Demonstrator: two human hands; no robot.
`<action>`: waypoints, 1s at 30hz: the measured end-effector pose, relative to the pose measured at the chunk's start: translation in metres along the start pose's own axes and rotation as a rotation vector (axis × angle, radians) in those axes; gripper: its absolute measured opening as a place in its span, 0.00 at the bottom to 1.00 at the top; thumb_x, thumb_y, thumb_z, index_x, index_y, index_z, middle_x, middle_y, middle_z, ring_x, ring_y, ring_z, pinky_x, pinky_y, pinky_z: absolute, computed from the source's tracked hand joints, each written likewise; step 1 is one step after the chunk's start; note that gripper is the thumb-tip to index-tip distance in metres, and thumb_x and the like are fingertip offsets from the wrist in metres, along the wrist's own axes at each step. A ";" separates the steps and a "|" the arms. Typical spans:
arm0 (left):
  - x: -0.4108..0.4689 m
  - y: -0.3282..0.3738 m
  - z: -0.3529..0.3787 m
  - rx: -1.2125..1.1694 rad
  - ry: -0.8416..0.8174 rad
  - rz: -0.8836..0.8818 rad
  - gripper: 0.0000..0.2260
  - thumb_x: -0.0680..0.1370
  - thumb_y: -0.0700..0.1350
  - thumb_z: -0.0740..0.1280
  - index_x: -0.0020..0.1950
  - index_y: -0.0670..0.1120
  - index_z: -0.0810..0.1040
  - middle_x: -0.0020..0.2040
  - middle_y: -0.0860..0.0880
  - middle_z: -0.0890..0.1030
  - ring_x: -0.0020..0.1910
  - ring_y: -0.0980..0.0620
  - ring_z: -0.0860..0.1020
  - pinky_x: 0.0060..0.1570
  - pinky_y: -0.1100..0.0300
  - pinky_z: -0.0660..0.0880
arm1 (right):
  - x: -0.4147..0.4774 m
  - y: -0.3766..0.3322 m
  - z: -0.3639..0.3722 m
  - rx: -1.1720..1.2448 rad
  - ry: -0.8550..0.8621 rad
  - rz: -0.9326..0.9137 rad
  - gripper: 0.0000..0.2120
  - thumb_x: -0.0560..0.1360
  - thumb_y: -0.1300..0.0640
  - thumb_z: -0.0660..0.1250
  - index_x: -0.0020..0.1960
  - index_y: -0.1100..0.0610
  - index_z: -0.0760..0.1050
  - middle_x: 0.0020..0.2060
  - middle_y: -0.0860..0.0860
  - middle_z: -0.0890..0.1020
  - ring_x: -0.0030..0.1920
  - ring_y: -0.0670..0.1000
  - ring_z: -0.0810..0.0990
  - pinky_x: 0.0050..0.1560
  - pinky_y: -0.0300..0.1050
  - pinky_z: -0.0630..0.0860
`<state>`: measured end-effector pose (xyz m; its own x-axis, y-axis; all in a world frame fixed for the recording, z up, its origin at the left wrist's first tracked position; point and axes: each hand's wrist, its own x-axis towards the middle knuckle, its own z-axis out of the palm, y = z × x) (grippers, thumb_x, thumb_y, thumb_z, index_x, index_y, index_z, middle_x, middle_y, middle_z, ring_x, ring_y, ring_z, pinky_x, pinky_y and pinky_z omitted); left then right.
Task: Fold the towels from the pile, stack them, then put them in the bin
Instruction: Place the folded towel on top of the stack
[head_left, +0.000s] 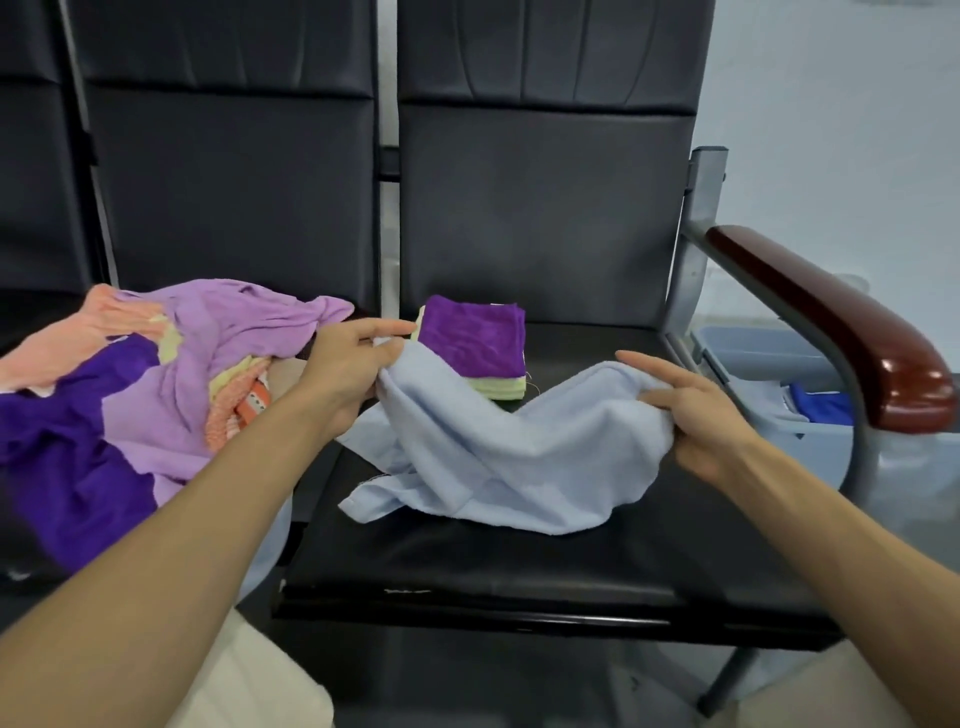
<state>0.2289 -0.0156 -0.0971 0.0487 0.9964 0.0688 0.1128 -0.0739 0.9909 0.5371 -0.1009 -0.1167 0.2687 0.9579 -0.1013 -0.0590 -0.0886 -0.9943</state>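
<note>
Head view, one light blue towel (519, 457), crumpled and unfolded on black seat (493, 561), two hands, left hand (348, 364) pinching its left corner, right hand (696, 410) pinching its right edge, one folded stack (475, 345) just behind, purple on top, one mixed pile (130, 384) at left, one grey bin (769, 364) at right

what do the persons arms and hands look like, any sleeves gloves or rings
Both forearms are bare, with no sleeves in view. The left hand and right hand show no gloves, rings, watch or bracelets. The legs wear pale beige clothing.
</note>
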 end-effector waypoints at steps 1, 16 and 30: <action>-0.003 0.004 0.000 -0.021 -0.018 -0.016 0.12 0.79 0.34 0.63 0.48 0.49 0.82 0.51 0.42 0.80 0.43 0.52 0.77 0.38 0.64 0.76 | -0.002 -0.005 0.000 -0.034 0.011 -0.034 0.23 0.76 0.72 0.59 0.60 0.51 0.80 0.57 0.52 0.82 0.57 0.54 0.81 0.50 0.47 0.80; -0.023 0.174 -0.018 -0.066 0.049 0.188 0.10 0.78 0.35 0.66 0.56 0.44 0.82 0.54 0.46 0.82 0.50 0.51 0.79 0.47 0.61 0.77 | -0.054 -0.160 -0.003 0.002 0.188 -0.501 0.16 0.77 0.63 0.66 0.61 0.50 0.79 0.53 0.48 0.82 0.49 0.47 0.82 0.44 0.38 0.78; -0.053 0.250 -0.034 0.197 0.148 0.313 0.05 0.77 0.38 0.68 0.51 0.43 0.83 0.55 0.43 0.81 0.56 0.46 0.78 0.50 0.53 0.76 | -0.092 -0.223 -0.039 -0.178 0.556 -0.617 0.07 0.76 0.62 0.67 0.49 0.55 0.83 0.47 0.51 0.82 0.46 0.47 0.77 0.45 0.36 0.70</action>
<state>0.2205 -0.0851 0.1511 -0.0311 0.9187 0.3937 0.3041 -0.3666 0.8793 0.5632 -0.1803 0.1135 0.6389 0.5792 0.5063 0.3935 0.3195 -0.8620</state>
